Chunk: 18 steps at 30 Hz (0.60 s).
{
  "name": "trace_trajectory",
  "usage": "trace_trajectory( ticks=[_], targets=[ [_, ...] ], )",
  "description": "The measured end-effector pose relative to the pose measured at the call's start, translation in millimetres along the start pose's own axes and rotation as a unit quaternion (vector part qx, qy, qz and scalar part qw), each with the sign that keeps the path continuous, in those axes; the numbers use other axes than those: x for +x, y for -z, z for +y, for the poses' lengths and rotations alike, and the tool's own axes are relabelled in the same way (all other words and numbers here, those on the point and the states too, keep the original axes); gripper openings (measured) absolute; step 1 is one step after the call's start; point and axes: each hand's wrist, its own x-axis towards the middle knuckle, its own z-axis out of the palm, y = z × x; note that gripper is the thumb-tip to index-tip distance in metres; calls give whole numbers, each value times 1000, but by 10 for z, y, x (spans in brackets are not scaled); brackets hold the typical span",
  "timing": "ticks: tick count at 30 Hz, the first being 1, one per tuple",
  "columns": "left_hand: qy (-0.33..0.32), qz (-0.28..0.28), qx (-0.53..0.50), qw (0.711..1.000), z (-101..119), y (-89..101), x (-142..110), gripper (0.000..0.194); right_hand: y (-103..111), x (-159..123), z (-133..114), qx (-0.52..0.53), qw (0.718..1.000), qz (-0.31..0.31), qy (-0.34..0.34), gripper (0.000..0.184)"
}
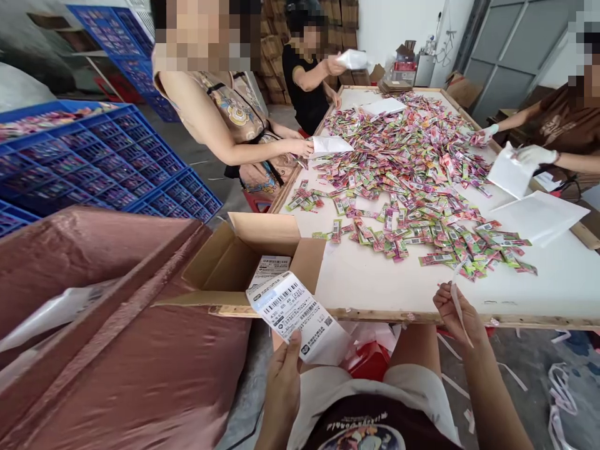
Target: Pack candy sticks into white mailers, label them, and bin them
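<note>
My left hand (284, 372) grips a white mailing bag (323, 340) by its lower left side, thumb on top. A printed shipping label with barcodes covers most of its face. The bag's upper end overlaps the front of an open cardboard box (267, 228), where another labelled package (269, 267) lies. Over the table's near edge, my right hand (457, 312) pinches a thin white strip (460, 306) between thumb and fingers. Beyond it spreads a heap of small pink and green sachets (412, 181) on the white table (356, 281).
Two people (229, 119) stand or sit along the table's left side, each with a white bag; a gloved person (567, 125) handles another at right. Blue crates (84, 156) and a brown-covered bin (140, 362) stand left. Paper strips (560, 387) litter the floor.
</note>
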Motion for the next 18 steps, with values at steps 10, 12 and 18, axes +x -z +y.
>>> trace_trajectory(
  ticks=[10, 12, 18],
  targets=[
    [12, 8, 8, 1000, -64, -10, 70, 44, -143, 402, -188, -46, 999, -21, -14, 14],
    [14, 15, 4, 1000, -59, -8, 84, 43, -208, 649, -188, -57, 998, -1, -26, 11],
    [31, 31, 2, 999, -58, 57, 154, 41, -513, 1462, -248, -47, 999, 25, 7, 12]
  ],
)
